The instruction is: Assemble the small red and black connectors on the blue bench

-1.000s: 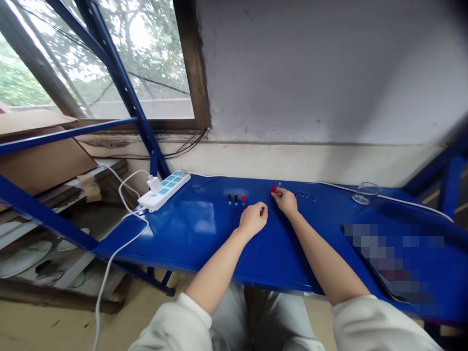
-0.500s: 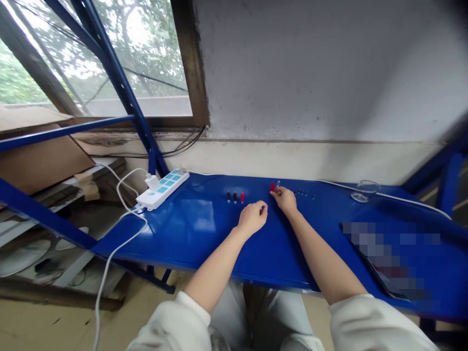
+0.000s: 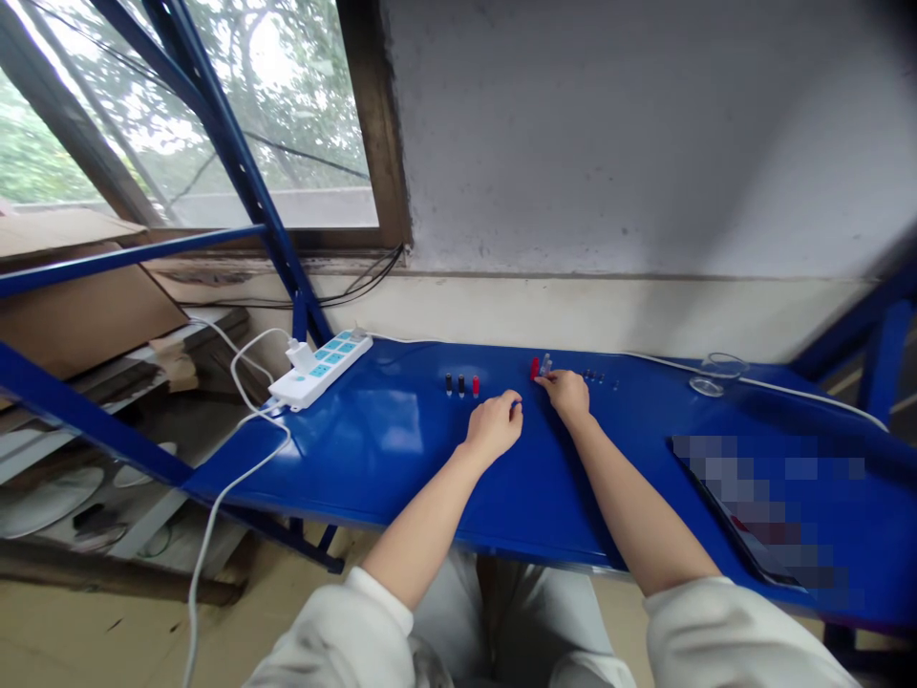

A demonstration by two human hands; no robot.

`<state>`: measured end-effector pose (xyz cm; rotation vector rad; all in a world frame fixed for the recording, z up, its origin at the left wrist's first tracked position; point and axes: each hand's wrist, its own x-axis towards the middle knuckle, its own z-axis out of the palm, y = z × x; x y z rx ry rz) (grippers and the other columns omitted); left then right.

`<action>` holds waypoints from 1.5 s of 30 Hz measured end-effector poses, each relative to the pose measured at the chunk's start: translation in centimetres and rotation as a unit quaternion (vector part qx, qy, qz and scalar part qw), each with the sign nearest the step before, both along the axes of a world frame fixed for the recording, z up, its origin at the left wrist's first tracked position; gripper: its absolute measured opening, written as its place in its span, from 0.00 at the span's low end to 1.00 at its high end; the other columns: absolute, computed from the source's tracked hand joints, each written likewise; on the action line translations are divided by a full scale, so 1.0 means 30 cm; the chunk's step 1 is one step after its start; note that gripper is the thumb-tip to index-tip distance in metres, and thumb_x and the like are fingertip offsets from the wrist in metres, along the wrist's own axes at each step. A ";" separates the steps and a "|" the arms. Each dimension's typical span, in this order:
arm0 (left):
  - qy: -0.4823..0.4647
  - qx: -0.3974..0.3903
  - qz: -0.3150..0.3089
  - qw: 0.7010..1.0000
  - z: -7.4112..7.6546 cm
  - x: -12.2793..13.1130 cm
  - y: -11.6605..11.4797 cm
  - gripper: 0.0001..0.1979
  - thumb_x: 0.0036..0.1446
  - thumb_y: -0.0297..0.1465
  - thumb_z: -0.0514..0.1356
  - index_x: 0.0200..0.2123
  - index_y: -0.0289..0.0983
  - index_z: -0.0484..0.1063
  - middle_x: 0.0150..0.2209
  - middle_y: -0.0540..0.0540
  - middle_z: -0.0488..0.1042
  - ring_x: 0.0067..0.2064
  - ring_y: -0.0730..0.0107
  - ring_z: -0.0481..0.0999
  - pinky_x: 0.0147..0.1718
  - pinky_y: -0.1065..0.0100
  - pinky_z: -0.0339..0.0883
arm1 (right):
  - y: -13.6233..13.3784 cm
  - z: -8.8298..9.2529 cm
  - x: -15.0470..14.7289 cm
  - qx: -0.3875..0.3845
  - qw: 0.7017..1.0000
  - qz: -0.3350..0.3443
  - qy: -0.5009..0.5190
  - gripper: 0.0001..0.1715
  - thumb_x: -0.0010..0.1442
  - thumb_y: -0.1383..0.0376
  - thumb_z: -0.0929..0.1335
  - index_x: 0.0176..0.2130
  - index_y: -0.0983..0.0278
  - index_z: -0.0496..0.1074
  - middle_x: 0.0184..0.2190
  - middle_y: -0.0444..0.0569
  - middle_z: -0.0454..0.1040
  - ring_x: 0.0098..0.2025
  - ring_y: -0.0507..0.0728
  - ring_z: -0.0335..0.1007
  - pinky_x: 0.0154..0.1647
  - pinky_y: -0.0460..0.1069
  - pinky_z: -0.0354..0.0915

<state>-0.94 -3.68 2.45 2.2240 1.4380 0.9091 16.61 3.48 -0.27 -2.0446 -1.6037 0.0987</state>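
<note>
My left hand (image 3: 496, 422) hovers over the blue table with its fingers curled together; whatever they hold, if anything, is hidden. To its left, two small black-topped cylinders (image 3: 455, 384) and a red-topped one (image 3: 476, 386) stand upright in a row. My right hand (image 3: 571, 395) has thumb and fingertips pinched together at the near side of small red caps (image 3: 535, 367) and small clear pieces (image 3: 546, 363). What lies in that pinch is too small to make out. Several tiny dark parts (image 3: 594, 376) lie to the right of this hand.
On the table (image 3: 401, 487), a white power strip (image 3: 322, 371) with a plug and cable sits at the left. A clear round dish (image 3: 707, 386) and a white cable stand at the back right. A dark flat item (image 3: 745, 516), partly blurred out, lies at the right.
My right hand has drawn slightly right and toward me, so more of the red caps and clear pieces shows. The left hand has hardly moved.
</note>
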 end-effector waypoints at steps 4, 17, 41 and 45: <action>-0.050 -0.022 0.097 0.994 0.010 -0.024 0.015 0.22 0.55 0.33 0.51 0.54 0.39 0.60 0.28 0.43 0.72 0.31 0.64 0.72 0.35 0.67 0.61 | 0.007 -0.004 0.004 -0.001 1.000 -0.011 0.001 0.17 0.50 0.52 0.66 0.32 0.60 0.76 0.26 0.51 0.75 0.29 0.57 0.70 0.26 0.47 0.58; 0.009 -0.043 0.169 0.985 -0.004 -0.072 0.061 0.23 0.56 0.31 0.50 0.56 0.40 0.58 0.37 0.39 0.72 0.35 0.61 0.73 0.36 0.65 0.63 | -0.054 0.055 -0.020 -0.071 0.993 -0.017 -0.091 0.14 0.53 0.60 0.64 0.35 0.67 0.73 0.31 0.59 0.74 0.36 0.61 0.71 0.36 0.52 0.60; -0.404 -0.127 -0.141 0.895 0.000 -0.010 0.053 0.16 0.56 0.39 0.52 0.42 0.34 0.62 0.30 0.48 0.71 0.14 0.85 0.64 0.14 0.78 0.59 | -0.234 0.114 -0.176 0.158 0.971 0.138 0.119 0.30 0.61 0.49 0.47 0.25 0.63 0.62 0.19 0.47 0.65 0.22 0.52 0.61 0.25 0.46 0.52; -0.392 -0.108 -0.129 0.905 0.004 -0.007 0.047 0.16 0.55 0.42 0.51 0.39 0.35 0.62 0.27 0.51 0.69 0.14 0.84 0.64 0.14 0.78 0.57 | -0.232 0.109 -0.163 0.191 0.971 0.138 0.048 0.28 0.62 0.52 0.47 0.27 0.63 0.63 0.18 0.46 0.63 0.21 0.52 0.59 0.24 0.46 0.50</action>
